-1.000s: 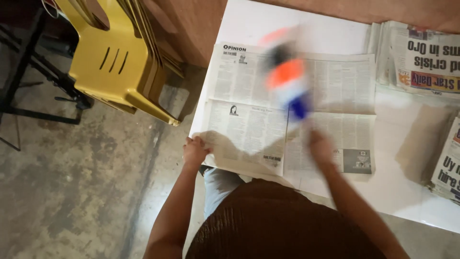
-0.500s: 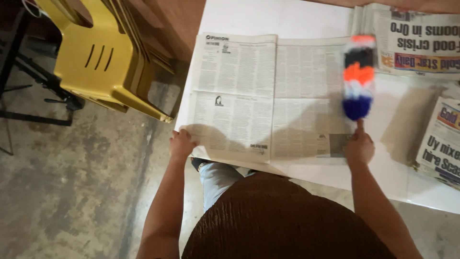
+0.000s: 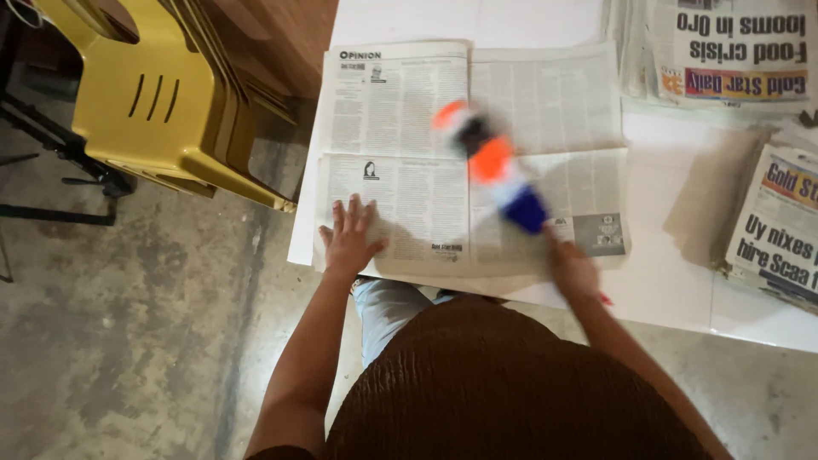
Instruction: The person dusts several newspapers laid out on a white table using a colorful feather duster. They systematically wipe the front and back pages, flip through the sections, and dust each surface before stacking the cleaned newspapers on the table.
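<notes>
1. An open newspaper (image 3: 443, 162) lies spread flat on the white tabletop (image 3: 665, 281), two pages wide, grey columns of print.
2. The left hand (image 3: 351, 238) presses flat on the paper's corner at 7 o'clock, fingers spread, gripping nothing.
3. The right hand (image 3: 573, 271) is closed around the handle of a duster (image 3: 492, 166), blurred, with orange, white, dark and blue bands, slanting toward 11 o'clock over the paper's middle fold.
4. More folded newspapers (image 3: 780, 226) sit at 3 o'clock; a yellow chair (image 3: 158, 102) stands at 10 o'clock.
</notes>
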